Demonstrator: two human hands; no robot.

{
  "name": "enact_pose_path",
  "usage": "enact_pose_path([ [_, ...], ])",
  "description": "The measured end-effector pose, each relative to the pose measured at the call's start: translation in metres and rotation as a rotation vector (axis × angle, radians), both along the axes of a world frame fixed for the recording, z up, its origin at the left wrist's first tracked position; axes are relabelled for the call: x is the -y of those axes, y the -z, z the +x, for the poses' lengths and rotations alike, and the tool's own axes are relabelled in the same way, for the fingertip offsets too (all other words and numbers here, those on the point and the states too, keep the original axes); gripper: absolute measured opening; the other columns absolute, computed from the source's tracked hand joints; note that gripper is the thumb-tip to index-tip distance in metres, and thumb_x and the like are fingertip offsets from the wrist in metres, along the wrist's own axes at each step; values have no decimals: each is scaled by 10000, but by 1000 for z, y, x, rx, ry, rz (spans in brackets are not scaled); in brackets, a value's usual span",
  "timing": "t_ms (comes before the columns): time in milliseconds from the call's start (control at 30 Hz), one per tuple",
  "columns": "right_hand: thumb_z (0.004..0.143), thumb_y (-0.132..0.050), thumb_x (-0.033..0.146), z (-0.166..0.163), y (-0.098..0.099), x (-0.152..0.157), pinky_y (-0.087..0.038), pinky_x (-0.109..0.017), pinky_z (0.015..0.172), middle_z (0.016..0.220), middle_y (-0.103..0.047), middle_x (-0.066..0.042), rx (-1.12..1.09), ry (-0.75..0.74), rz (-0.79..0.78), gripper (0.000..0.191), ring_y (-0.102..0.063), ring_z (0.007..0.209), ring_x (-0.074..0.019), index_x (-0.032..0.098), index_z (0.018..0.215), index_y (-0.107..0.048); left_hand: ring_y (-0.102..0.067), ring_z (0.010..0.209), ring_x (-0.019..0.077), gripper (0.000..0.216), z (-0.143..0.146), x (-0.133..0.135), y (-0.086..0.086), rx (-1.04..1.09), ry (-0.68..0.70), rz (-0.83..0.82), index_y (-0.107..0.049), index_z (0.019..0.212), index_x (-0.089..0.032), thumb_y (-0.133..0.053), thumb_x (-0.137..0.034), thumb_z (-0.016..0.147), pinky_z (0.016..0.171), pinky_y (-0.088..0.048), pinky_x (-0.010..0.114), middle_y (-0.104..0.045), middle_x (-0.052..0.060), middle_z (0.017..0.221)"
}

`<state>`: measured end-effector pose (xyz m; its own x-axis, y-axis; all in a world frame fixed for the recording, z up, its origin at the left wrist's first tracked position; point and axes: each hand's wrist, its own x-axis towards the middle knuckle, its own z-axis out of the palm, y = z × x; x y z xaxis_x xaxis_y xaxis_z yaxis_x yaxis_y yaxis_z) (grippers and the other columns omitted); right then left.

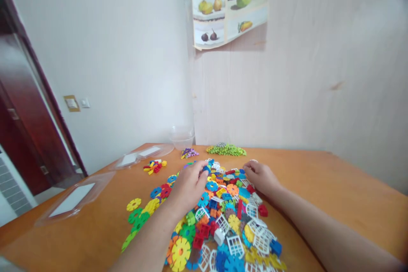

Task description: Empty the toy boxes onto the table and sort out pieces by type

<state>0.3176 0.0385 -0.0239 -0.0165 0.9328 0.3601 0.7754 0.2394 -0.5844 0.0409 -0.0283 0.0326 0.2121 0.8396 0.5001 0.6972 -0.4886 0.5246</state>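
A wide pile of mixed plastic toy pieces (219, 204) lies between my arms, with notched flower discs, small bricks and white lattice windows. Over its far left part is my left hand (190, 182), thumb and fingers closed on a blue plastic piece (207, 168) whose shape is partly covered. My right hand (262, 177) rests at the far right edge of the pile, its fingers curled and pressed together. A bit of white shows at those fingertips, but I cannot make out what they hold. A yellow flower disc (181, 254) lies near my left forearm.
On the orange-brown table (318, 195), a green heap (227, 149), a purple heap (190, 153) and a red-and-yellow heap (155, 166) stand apart from the pile. A clear plastic tub (182, 138) is by the wall. Clear lids with white labels (73, 199) lie left.
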Motion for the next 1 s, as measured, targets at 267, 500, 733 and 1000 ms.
enact_pose_path([
  [267, 919, -455, 399, 3, 13, -5, -363, -253, 644, 907, -717, -58, 132, 37, -9, 287, -636, 836, -193, 231, 965, -684, -677, 953, 208, 328, -6, -6, -18, 786, 100, -161, -689, 1056, -189, -666, -429, 834, 885, -490, 316, -733, 79, 1044],
  [500, 945, -420, 422, -5, 6, 3, -328, -248, 628, 864, -708, -41, 259, 5, 32, 321, -615, 807, -174, 241, 875, -676, -680, 769, 149, 353, -11, -10, -31, 1193, 90, -162, -650, 942, -151, -749, -435, 757, 770, -495, 273, -736, 73, 842],
  [733, 959, -389, 459, -9, 2, 6, -293, -253, 597, 852, -710, -51, 294, 64, 8, 376, -611, 787, -169, 230, 847, -666, -666, 692, 123, 302, -15, -21, -32, 1305, 47, -172, -628, 867, -151, -769, -376, 722, 713, -482, 242, -716, 38, 738],
  [1000, 955, -386, 470, -8, 2, 5, -280, -261, 585, 834, -703, -64, 280, 91, -7, 394, -603, 769, -177, 227, 808, -660, -659, 681, 110, 246, -29, -44, -33, 1343, -44, -242, -615, 844, -172, -703, -389, 769, 699, -472, 235, -703, 23, 747],
])
